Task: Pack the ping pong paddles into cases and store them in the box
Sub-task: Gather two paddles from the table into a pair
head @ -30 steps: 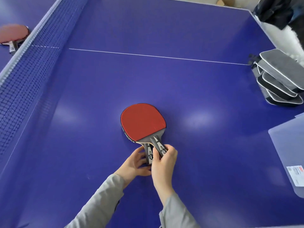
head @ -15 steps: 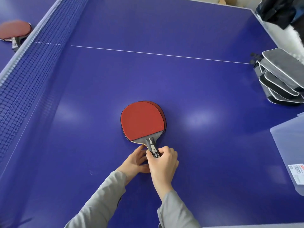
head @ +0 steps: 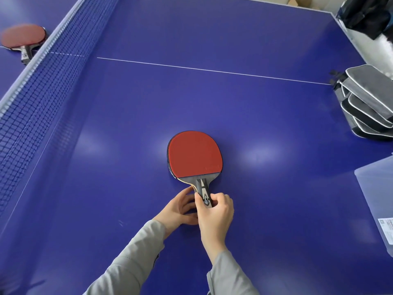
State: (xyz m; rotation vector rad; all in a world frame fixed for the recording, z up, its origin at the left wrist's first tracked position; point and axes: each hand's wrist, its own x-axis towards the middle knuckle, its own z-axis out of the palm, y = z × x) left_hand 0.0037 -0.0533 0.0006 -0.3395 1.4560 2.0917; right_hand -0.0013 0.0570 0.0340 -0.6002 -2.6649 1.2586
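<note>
- Two paddles (head: 194,155) lie stacked red face up on the blue surface (head: 265,124), just ahead of both hands; the lower one shows only as a thin edge along the left rim of the upper one.
- Their handles point back toward the person, one on top of the other.
- The right hand (head: 214,211) has its thumb and curled fingers pinching the handles from the right and above.
- The left hand (head: 180,207) sits just left of the handles, fingers loosely bent with the tips at the handles' side; whether it really grips them cannot be told.
- Both grey sleeves (head: 136,258) come in from the lower edge.
- A third paddle (head: 23,38), also red, lies far ahead and left of the hands, beyond the net (head: 38,86).
- Far to the right of the hands, a pile of grey and black cases (head: 368,103) rests at the surface's edge; at least four show, and their contents are hidden.
- Nearer on the right, a clear plastic box (head: 376,196) with a white label is partly cut off by the frame; its inside cannot be made out.
</note>
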